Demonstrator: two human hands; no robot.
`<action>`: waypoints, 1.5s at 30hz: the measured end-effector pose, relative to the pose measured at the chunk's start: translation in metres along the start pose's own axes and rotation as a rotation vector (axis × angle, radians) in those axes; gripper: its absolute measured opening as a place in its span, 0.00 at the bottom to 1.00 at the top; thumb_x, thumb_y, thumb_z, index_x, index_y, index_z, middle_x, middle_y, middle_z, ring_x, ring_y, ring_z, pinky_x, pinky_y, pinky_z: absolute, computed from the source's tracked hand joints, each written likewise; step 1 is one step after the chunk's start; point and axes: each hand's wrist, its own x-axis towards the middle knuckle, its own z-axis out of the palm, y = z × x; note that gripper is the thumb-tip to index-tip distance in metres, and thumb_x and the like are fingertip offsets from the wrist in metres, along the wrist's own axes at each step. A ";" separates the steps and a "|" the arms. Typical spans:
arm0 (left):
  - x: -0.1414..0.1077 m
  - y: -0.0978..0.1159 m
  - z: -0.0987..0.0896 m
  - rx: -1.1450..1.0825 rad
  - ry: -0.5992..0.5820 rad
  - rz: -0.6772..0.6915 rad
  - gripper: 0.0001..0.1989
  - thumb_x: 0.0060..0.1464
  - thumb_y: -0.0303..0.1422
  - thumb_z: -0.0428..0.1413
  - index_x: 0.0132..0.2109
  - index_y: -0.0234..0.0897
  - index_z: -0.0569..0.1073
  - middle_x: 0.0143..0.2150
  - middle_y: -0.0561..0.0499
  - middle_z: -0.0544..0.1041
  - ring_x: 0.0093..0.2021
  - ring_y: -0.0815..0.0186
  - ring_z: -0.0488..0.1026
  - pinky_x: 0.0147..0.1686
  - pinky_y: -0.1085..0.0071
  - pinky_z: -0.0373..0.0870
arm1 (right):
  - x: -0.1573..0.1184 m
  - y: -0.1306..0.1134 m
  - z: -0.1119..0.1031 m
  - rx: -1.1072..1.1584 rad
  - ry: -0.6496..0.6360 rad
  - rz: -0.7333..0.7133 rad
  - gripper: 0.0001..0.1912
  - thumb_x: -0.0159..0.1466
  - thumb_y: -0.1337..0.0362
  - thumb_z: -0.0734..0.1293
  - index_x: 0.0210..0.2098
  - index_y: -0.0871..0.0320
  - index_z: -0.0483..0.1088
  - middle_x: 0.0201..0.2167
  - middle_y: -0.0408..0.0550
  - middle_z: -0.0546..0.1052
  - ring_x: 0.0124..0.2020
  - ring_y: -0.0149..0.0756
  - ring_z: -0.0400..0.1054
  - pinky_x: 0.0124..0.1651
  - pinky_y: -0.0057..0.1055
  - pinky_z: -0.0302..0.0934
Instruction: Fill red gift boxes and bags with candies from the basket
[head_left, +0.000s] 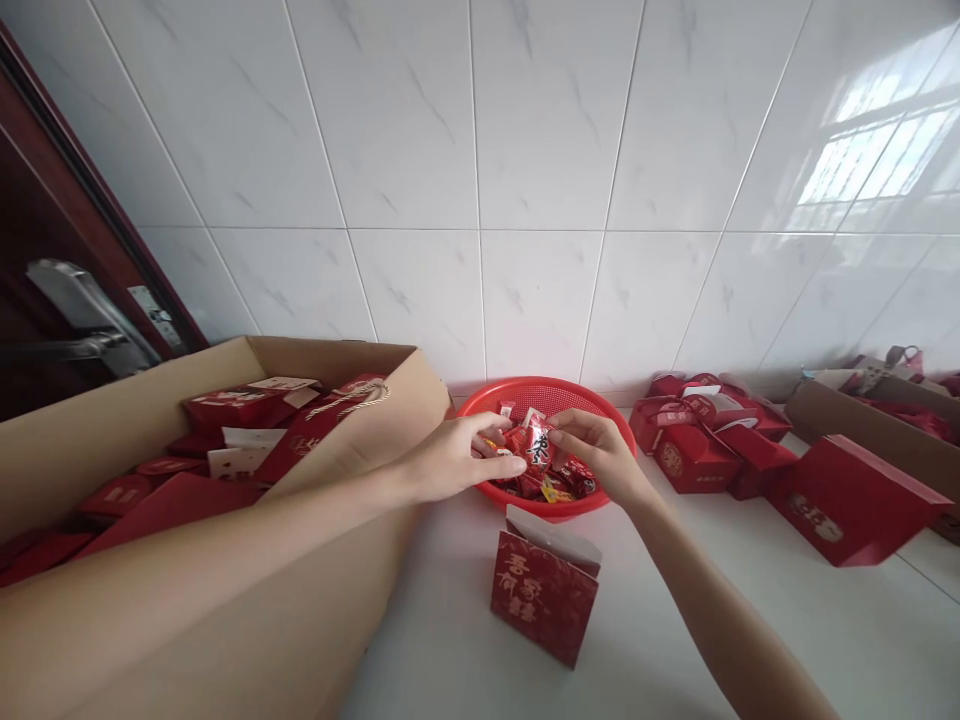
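Over a red plastic basket [495, 395] I have both hands among wrapped candies [556, 490]. My right hand [606, 455] pinches one red wrapped candy [538, 445] with white and black print by its right edge. My left hand [459, 458] is open, its thumb and fingers apart, just left of that candy. In front of the basket stands a small dark red gift box [544, 598] with gold characters, its grey top flap raised. Whether anything lies inside the box is hidden.
On the left, a large cardboard box [416, 400] holds several red boxes and bags. More red gift boxes [697, 455] and a larger red box [855, 500] stand to the right, beside another cardboard box [817, 405]. A tiled wall [540, 300] rises behind; a door handle [82, 310] is far left.
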 end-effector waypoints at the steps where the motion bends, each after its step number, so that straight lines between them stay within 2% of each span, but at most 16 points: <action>1: -0.001 0.001 0.002 -0.015 -0.024 0.033 0.31 0.51 0.48 0.63 0.58 0.36 0.70 0.53 0.43 0.77 0.51 0.56 0.75 0.52 0.61 0.72 | -0.003 -0.002 0.006 0.025 -0.001 0.000 0.15 0.59 0.52 0.73 0.36 0.58 0.72 0.26 0.42 0.76 0.24 0.30 0.70 0.31 0.30 0.68; 4: -0.005 0.005 0.007 -0.079 -0.088 0.126 0.19 0.57 0.43 0.59 0.50 0.35 0.76 0.49 0.46 0.80 0.49 0.58 0.77 0.51 0.63 0.72 | -0.009 -0.006 0.020 0.083 0.015 0.004 0.15 0.60 0.52 0.72 0.37 0.58 0.72 0.27 0.42 0.77 0.23 0.30 0.70 0.31 0.30 0.67; 7: -0.007 0.010 0.009 -0.137 -0.089 0.138 0.15 0.60 0.41 0.57 0.47 0.34 0.77 0.47 0.47 0.81 0.48 0.57 0.77 0.50 0.64 0.73 | -0.010 -0.008 0.026 0.136 -0.020 -0.013 0.15 0.60 0.53 0.73 0.39 0.58 0.73 0.32 0.45 0.77 0.30 0.32 0.71 0.34 0.30 0.68; 9: -0.007 0.010 0.008 -0.168 -0.069 0.137 0.15 0.60 0.40 0.58 0.48 0.34 0.78 0.48 0.47 0.81 0.49 0.57 0.77 0.51 0.63 0.73 | -0.009 -0.008 0.028 0.171 -0.086 -0.031 0.15 0.58 0.55 0.75 0.38 0.58 0.74 0.35 0.45 0.77 0.33 0.33 0.71 0.37 0.30 0.68; 11: -0.006 0.011 0.006 -0.214 -0.069 0.142 0.15 0.60 0.39 0.58 0.49 0.34 0.78 0.49 0.47 0.81 0.51 0.56 0.76 0.52 0.63 0.72 | -0.007 -0.008 0.030 0.209 -0.128 -0.042 0.14 0.58 0.57 0.76 0.38 0.58 0.74 0.34 0.44 0.77 0.32 0.31 0.70 0.39 0.30 0.67; 15: -0.006 0.011 0.005 -0.298 -0.088 0.138 0.15 0.60 0.38 0.58 0.49 0.34 0.79 0.48 0.46 0.82 0.52 0.55 0.76 0.53 0.64 0.72 | -0.007 -0.006 0.034 0.290 -0.119 -0.052 0.12 0.59 0.59 0.76 0.39 0.57 0.74 0.35 0.45 0.78 0.32 0.32 0.71 0.38 0.30 0.67; 21: -0.007 0.012 0.006 -0.345 -0.085 0.138 0.16 0.59 0.39 0.59 0.50 0.33 0.79 0.46 0.45 0.81 0.49 0.55 0.76 0.52 0.61 0.72 | -0.009 -0.004 0.038 0.350 -0.126 -0.049 0.18 0.55 0.62 0.78 0.43 0.55 0.73 0.36 0.45 0.79 0.35 0.33 0.72 0.36 0.28 0.67; 26: -0.006 0.010 0.007 -0.383 -0.078 0.137 0.15 0.59 0.37 0.60 0.50 0.34 0.78 0.45 0.46 0.81 0.47 0.57 0.77 0.50 0.61 0.73 | -0.011 -0.001 0.038 0.290 -0.093 -0.050 0.19 0.54 0.62 0.78 0.43 0.56 0.73 0.36 0.46 0.79 0.33 0.33 0.72 0.34 0.29 0.67; 32: -0.004 0.007 0.008 -0.361 -0.062 0.141 0.15 0.57 0.38 0.61 0.48 0.34 0.78 0.44 0.46 0.81 0.47 0.56 0.77 0.49 0.62 0.73 | -0.013 0.002 0.035 0.209 -0.049 -0.050 0.22 0.56 0.60 0.77 0.48 0.55 0.73 0.37 0.47 0.80 0.35 0.37 0.73 0.38 0.33 0.70; 39: -0.006 0.009 0.008 -0.397 -0.094 0.142 0.12 0.57 0.37 0.60 0.46 0.36 0.79 0.44 0.47 0.82 0.46 0.58 0.78 0.49 0.63 0.74 | -0.014 0.002 0.035 0.179 -0.073 -0.055 0.25 0.55 0.61 0.78 0.51 0.53 0.72 0.37 0.46 0.81 0.33 0.36 0.73 0.37 0.33 0.69; 42: -0.008 0.012 0.008 -0.403 -0.091 0.132 0.12 0.59 0.38 0.59 0.46 0.36 0.78 0.46 0.46 0.81 0.48 0.57 0.78 0.50 0.63 0.74 | -0.014 0.002 0.035 0.164 -0.087 -0.082 0.22 0.56 0.60 0.78 0.49 0.54 0.73 0.38 0.47 0.80 0.36 0.36 0.74 0.40 0.33 0.70; 45: -0.008 0.014 0.008 -0.364 -0.064 0.128 0.13 0.60 0.41 0.57 0.42 0.36 0.79 0.43 0.48 0.82 0.47 0.58 0.78 0.48 0.64 0.74 | -0.013 0.001 0.031 0.122 -0.122 -0.114 0.20 0.59 0.60 0.76 0.49 0.55 0.72 0.39 0.47 0.79 0.37 0.36 0.73 0.41 0.33 0.69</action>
